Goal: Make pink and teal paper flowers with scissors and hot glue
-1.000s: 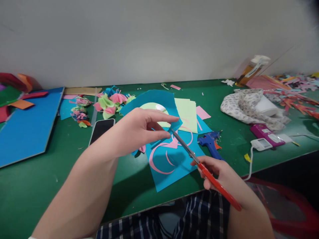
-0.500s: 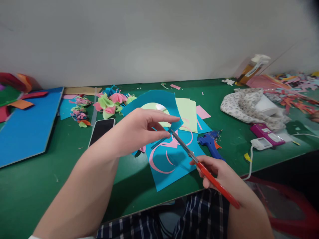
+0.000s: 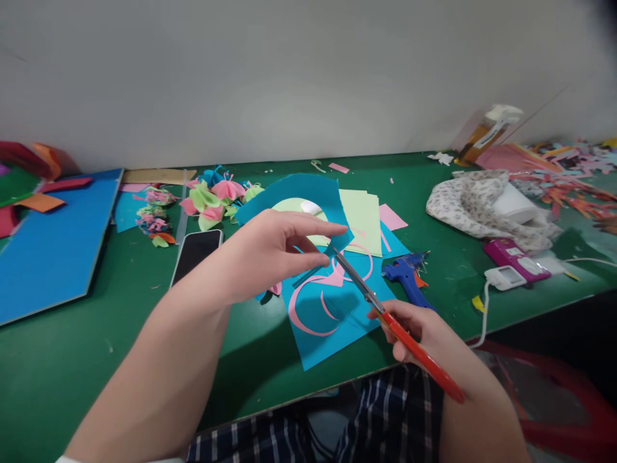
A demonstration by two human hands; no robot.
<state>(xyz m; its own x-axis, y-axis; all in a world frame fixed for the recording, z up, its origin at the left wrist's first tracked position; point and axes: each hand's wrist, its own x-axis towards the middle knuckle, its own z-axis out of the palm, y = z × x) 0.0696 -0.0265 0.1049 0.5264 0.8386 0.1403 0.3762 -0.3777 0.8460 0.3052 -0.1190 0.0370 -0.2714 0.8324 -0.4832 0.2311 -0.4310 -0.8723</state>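
Left hand [image 3: 277, 251] arched, pinching blue paper [image 3: 328, 193]; right hand [image 3: 429, 331] lower, gripping scissors [image 3: 403, 337].

The scissors [image 3: 401, 332] are red and grey; left of them, blue paper [image 3: 315, 186]; beyond them, a blue glue gun [image 3: 405, 271]; to their right, a pale, small-patterned cloth [image 3: 463, 199].

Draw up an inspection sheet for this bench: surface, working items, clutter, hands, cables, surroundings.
Surface: green tabletop, small paper scraps scattered.
Working items: red-handled scissors, curved blue paper; pink paper cutouts on a blue sheet.
Clutter: smartphone, paper flowers, blue glue gun, floral cloth, bottle of amber liquid.
Hands: left hand holds the curved blue paper; right hand holds the scissors, tips by that paper.
Cables: white cable reaches the front edge.
Surroundings: gray wall behind; another person's fingers at far right.
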